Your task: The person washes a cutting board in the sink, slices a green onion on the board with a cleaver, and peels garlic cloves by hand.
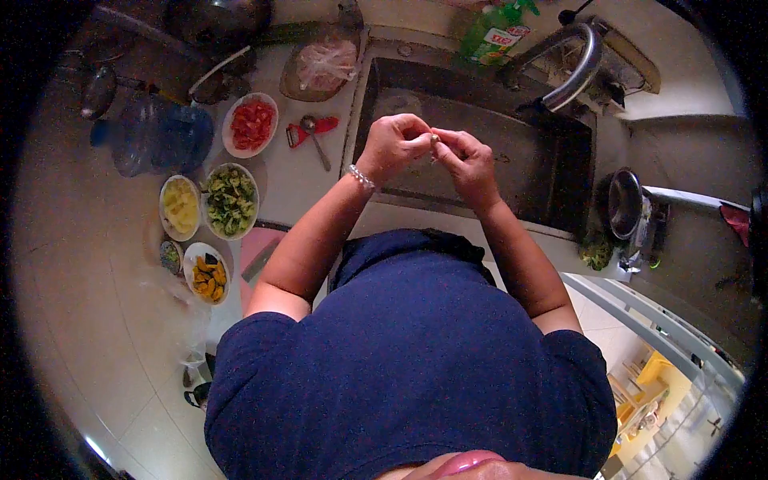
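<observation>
Above the dark sink (512,160), my two hands meet fingertip to fingertip. Between them is a small pale item (434,138), too small to name. My left hand (398,144), with a beaded bracelet at its wrist, pinches it from one side. On the other side my right hand (470,162) has thumb and index finger closed on it. Left of the sink lie a red peeler (324,125) and a metal spoon (320,150).
At the left stand plates of red pieces (252,126), green pieces (230,202), pale yellow pieces (181,210) and orange pieces (210,278). A bagged item (326,66) sits behind. The faucet (582,76) and a green bottle (494,34) rise behind the sink; a metal bowl (625,203) is at right.
</observation>
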Action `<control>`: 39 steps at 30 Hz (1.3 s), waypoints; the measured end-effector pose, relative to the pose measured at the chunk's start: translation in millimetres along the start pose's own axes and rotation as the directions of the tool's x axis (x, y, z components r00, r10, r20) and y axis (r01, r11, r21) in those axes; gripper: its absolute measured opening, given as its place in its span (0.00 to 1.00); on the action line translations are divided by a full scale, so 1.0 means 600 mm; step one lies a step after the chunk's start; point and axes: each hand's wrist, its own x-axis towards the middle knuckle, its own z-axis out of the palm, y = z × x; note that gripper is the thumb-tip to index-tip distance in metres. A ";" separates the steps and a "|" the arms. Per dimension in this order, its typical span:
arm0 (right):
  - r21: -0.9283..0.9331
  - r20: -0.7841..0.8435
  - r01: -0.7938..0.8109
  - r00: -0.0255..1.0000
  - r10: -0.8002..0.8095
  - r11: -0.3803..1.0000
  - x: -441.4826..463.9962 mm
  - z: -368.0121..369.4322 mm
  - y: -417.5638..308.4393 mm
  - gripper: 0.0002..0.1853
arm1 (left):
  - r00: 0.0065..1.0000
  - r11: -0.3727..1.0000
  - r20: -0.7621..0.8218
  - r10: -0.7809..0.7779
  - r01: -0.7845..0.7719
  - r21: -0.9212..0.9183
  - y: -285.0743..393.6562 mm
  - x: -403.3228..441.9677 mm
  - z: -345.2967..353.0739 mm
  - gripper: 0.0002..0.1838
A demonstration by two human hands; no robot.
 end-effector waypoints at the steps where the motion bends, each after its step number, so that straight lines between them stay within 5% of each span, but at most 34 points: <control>1: 0.049 0.004 -0.026 1.000 0.026 0.998 -0.001 0.000 -0.002 0.12 | 0.999 0.994 -0.003 -0.053 0.052 -0.101 0.004 -0.002 0.003 0.07; 4: 0.379 0.089 -0.136 0.990 0.111 0.915 0.002 -0.005 0.004 0.13 | 0.982 0.921 0.022 -0.188 0.184 -0.345 0.013 -0.006 0.008 0.07; 7: 0.493 0.087 -0.192 0.981 0.172 0.848 0.003 -0.002 0.015 0.14 | 0.964 0.831 0.066 -0.259 0.257 -0.493 -0.012 -0.001 0.007 0.08; 12: 0.519 0.002 -0.089 0.995 0.103 0.850 0.008 -0.004 0.036 0.11 | 0.951 0.567 0.035 -0.306 0.212 -0.796 -0.008 -0.006 0.023 0.08; 16: 0.591 -0.123 -0.010 0.987 0.102 0.806 0.012 -0.002 0.030 0.08 | 0.936 0.613 -0.050 -0.348 0.187 -0.767 -0.019 -0.010 0.024 0.06; 21: 0.411 -0.169 0.045 0.985 0.027 0.911 0.014 -0.021 0.038 0.09 | 0.945 0.894 -0.122 -0.304 0.238 -0.381 -0.043 0.003 0.013 0.11; 27: 0.170 -0.128 0.158 0.982 -0.137 0.973 0.015 -0.019 0.040 0.08 | 0.970 0.968 -0.114 -0.213 0.194 -0.157 -0.077 0.025 0.012 0.15; 32: 0.149 -0.154 0.207 0.971 -0.184 0.967 0.012 -0.007 0.039 0.07 | 0.984 0.924 -0.075 -0.164 0.127 -0.360 -0.043 0.005 0.014 0.12; 39: -0.437 -0.072 0.436 0.855 -0.514 0.787 0.022 0.006 0.041 0.06 | 0.973 0.861 -0.104 -0.204 0.128 -0.492 -0.030 -0.008 0.017 0.10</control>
